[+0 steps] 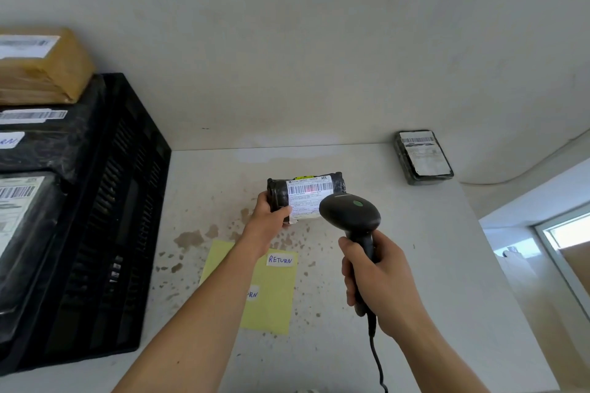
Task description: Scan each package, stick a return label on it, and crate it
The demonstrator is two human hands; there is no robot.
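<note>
The left hand (269,213) grips a black package (305,197) above the white table (415,265), its barcode label facing up. The right hand (380,277) holds the scanner (351,217) by the handle, head just beside the label. A yellow sheet (274,297) carries 2 return labels (280,260). The black crate (121,201) at left holds packages.

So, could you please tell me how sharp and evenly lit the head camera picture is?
Head view: centre sharp, the barcode on the held package distinct; wide-angle bending curves the table edge; the crate side is dark; the window at right is blown out.
</note>
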